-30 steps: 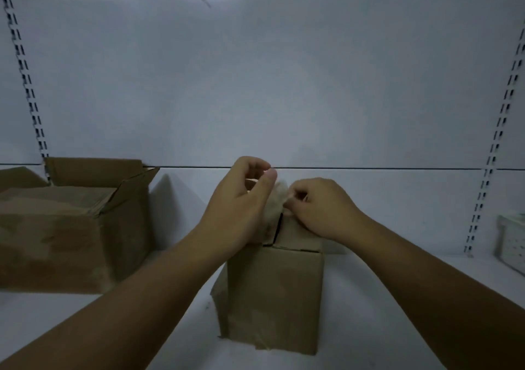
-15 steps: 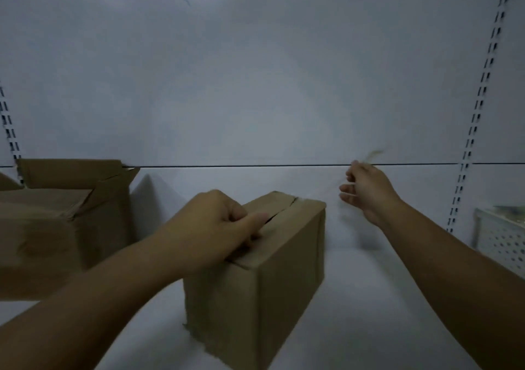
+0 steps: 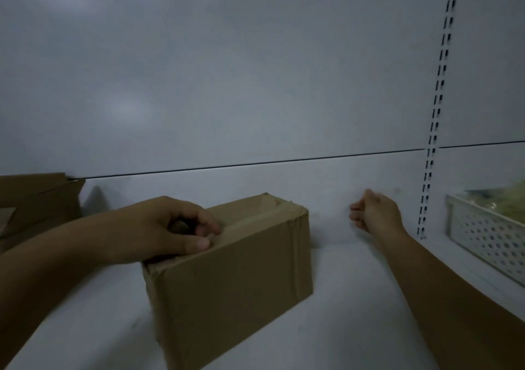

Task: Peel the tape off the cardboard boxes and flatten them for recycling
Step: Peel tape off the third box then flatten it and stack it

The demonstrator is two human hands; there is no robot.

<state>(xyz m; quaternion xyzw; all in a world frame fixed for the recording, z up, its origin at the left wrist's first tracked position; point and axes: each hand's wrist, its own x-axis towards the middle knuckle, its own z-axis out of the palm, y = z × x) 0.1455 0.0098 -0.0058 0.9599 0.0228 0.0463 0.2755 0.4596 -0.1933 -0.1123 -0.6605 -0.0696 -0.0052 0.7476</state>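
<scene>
Left hand [image 3: 167, 229] grips the near top corner of the box [image 3: 227, 273], which sits on the shelf [image 3: 355, 298] with its long axis running 8 to 2 o'clock. Right hand [image 3: 375, 212], loosely curled and apparently empty, hangs at the box's 3 o'clock, well apart; the left is nearer the taped seam.

Two cardboard boxes, one at centre [image 3: 227, 270], one at left edge [image 3: 37, 199]; two bare hands, left [image 3: 167, 227] and right [image 3: 375, 213]; one perforated white basket [image 3: 483, 239]; one slotted upright [image 3: 437, 105].

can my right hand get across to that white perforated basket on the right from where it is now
Probably yes. The right hand hangs loosely curled in the air beside the small box, and only bare shelf lies between it and the white basket. Nothing visible blocks that path.
</scene>
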